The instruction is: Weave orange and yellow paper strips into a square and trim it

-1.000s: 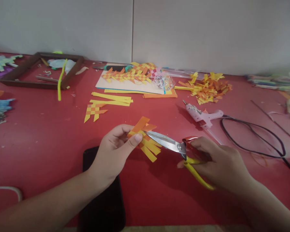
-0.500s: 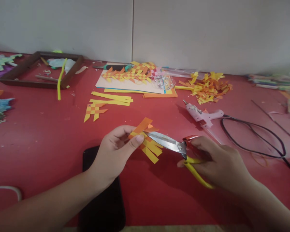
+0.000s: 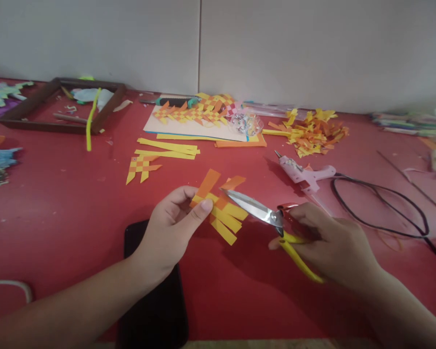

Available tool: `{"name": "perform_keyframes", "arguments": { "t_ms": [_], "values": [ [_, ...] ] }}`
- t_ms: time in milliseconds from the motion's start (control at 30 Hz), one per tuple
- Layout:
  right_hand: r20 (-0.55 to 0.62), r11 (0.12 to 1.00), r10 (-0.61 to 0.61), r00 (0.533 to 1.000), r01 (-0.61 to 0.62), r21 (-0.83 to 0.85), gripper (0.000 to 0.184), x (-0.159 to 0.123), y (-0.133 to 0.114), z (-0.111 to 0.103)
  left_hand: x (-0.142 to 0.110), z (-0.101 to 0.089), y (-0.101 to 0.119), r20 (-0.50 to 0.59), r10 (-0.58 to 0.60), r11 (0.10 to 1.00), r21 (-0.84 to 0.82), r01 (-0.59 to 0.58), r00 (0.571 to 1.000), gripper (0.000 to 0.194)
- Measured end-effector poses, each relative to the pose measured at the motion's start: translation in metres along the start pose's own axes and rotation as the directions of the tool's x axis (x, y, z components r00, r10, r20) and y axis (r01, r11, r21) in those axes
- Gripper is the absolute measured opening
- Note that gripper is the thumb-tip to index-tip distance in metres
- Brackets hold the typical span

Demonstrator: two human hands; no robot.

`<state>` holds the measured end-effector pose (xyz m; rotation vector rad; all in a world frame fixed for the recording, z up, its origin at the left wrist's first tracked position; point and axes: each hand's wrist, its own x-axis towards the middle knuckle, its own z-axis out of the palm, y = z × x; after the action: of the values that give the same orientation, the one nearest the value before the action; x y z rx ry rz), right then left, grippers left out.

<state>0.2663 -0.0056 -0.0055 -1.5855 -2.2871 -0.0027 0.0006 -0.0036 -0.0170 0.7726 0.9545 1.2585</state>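
Between thumb and fingers, my left hand (image 3: 178,220) pinches a woven paper piece (image 3: 223,213) of orange and yellow strips, their loose ends fanning up and to the right. My right hand (image 3: 327,237) grips a pair of scissors (image 3: 252,206) by its red and yellow handles. The blades are together, and their tip points left at the orange strips; whether it touches them I cannot tell. Beyond my left hand lies a finished-looking woven paper fish (image 3: 141,167) in the same colours. A black phone (image 3: 154,300) rests beneath my left wrist.
Several yellow strips (image 3: 170,148) lie behind the fish. Further back are a white sheet (image 3: 199,130) bearing more woven fish, and a heap of paper scraps (image 3: 312,135). A pink glue gun (image 3: 301,172) with a looped black cord sits at right, a brown frame (image 3: 43,127) at left.
The scissor tip has drawn back to the right, away from my left thumb. The woven piece has turned slightly in my left hand, and its orange strips now stand further apart.
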Motion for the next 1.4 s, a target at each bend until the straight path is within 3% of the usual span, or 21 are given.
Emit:
{"name": "perform_keyframes", "arguments": {
  "t_ms": [167,300,400,633,700,833,967,1200,1400],
  "values": [
    [0.041,0.99,0.134,0.99,-0.136,0.035,0.052,0.005,0.001,-0.001,0.0,0.002,0.003,-0.079,-0.037,0.999,-0.002,0.037,0.996,0.014],
    [0.139,0.981,0.191,0.972,-0.185,-0.058,0.052,0.006,0.004,0.003,0.001,0.001,0.002,-0.103,0.013,1.0,0.013,-0.011,0.995,0.017],
    [0.191,0.971,0.232,0.954,-0.215,-0.104,0.05,0.005,0.006,0.007,0.002,0.001,0.001,-0.156,-0.013,1.0,-0.001,0.014,0.988,0.025],
    [0.14,0.968,0.246,0.959,-0.251,0.017,0.051,0.006,0.003,0.001,0.002,0.005,0.002,-0.19,-0.06,0.993,-0.11,0.039,0.98,0.023],
    [0.127,0.969,0.214,0.969,-0.227,0.095,0.051,0.005,0.001,-0.003,0.003,0.005,0.002,-0.203,-0.062,0.991,-0.132,0.035,0.977,0.025],
    [0.17,0.962,0.024,0.985,-0.068,0.263,0.044,0.001,-0.006,-0.008,0.004,0.004,0.004,-0.219,-0.074,0.989,-0.14,0.044,0.973,0.031],
    [0.163,0.979,-0.079,0.983,0.046,0.197,0.037,-0.001,-0.01,-0.004,0.005,0.003,0.004,-0.21,-0.052,0.992,-0.122,0.027,0.976,0.029],
    [0.138,0.991,-0.074,0.988,0.057,0.125,0.035,-0.002,-0.009,0.001,0.003,0.0,0.0,-0.135,-0.003,1.0,-0.031,-0.001,0.991,0.018],
    [0.208,0.994,-0.023,0.978,0.0,0.109,0.033,-0.006,-0.005,0.001,0.004,0.004,0.002,-0.117,-0.006,0.998,-0.057,-0.001,0.993,0.016]
  ]
}}
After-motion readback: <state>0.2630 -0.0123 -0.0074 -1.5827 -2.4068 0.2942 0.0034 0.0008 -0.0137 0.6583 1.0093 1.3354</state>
